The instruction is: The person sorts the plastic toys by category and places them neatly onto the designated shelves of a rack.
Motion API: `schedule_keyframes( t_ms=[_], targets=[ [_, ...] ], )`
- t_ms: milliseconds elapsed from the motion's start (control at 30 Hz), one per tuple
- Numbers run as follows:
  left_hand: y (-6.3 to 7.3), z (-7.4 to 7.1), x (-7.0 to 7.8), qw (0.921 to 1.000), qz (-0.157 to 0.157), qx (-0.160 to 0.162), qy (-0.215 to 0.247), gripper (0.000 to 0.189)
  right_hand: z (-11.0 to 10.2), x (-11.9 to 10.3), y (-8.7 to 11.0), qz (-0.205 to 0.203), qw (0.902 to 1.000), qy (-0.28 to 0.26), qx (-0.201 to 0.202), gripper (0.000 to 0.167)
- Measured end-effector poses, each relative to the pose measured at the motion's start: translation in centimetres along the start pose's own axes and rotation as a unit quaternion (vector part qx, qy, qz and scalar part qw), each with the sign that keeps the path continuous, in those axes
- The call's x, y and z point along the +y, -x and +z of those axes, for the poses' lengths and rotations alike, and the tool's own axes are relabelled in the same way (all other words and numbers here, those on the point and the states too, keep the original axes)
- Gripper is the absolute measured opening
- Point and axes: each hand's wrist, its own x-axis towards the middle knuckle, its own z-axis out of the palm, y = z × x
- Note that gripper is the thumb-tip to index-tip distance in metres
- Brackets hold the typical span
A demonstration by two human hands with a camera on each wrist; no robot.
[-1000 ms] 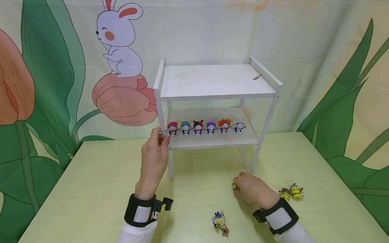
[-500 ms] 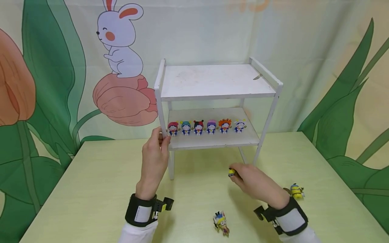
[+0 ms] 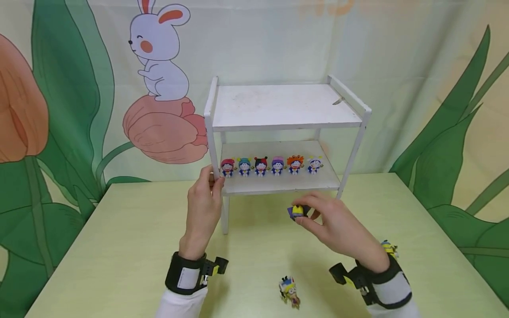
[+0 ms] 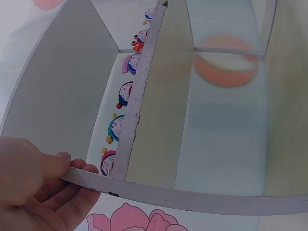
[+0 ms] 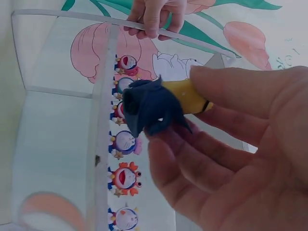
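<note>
My left hand [image 3: 200, 198] grips the left front post [image 3: 212, 148] of a small white two-tier shelf [image 3: 278, 104], thumb and fingers round it. In the right wrist view a small yellow minion figurine [image 5: 185, 96] with dark blue parts is pinched between the thumb and fingers of my right hand [image 3: 338, 223]. That hand hovers above the table, just in front of and below the shelf's lower board [image 3: 278, 186]. On this board several blue-and-white figurines stand in a row, from a red-hatted one [image 3: 228, 168] at the left to a white-hatted one [image 3: 314, 165] at the right.
A yellow figurine with a blue-and-white top [image 3: 289, 292] lies near the front of the pale table [image 3: 131, 247]. Behind my right wrist, another minion figurine [image 3: 389, 248] is partly hidden. A printed curtain [image 3: 270, 39] hangs at the back.
My right hand has lifted the minion figurine off the table and brought it up and slightly left, toward the lower board. The left hand keeps its grip on the post.
</note>
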Motion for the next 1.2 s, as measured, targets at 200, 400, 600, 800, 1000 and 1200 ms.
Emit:
schedule_keyframes(
  t_ms=[200, 400, 600, 800, 1000, 1200],
  targets=[
    [0.0, 0.2, 0.0, 1.0, -0.004, 0.005, -0.003, 0.032, -1.8, -1.5, -1.9, -0.001, 0.9972, -0.059, 0.045, 0.03],
    [-0.1, 0.1, -0.1, 0.9999, 0.001, 0.014, -0.006, 0.032, -4.3, -4.1, -5.5, -0.002, 0.989, -0.116, 0.092, 0.03],
    [0.0, 0.2, -0.1, 0.9999, 0.002, 0.012, 0.0, 0.032, -6.3, -5.8, -9.6, -0.008, 0.9894, -0.103, 0.102, 0.03],
    [0.1, 0.5, -0.2, 0.9999, 0.003, 0.01, 0.005, 0.032, -8.1, -7.0, -13.9, 0.025, 0.9915, -0.099, 0.081, 0.032],
    [-0.1, 0.5, -0.3, 0.9997, 0.016, 0.016, 0.003, 0.029, -9.1, -7.1, -18.1, 0.053, 0.9909, -0.118, 0.035, 0.031],
    [0.0, 0.4, -0.2, 0.9998, 0.013, 0.017, 0.006, 0.028, -8.9, -7.3, -21.1, 0.071, 0.9916, -0.107, 0.012, 0.034]
  ],
)
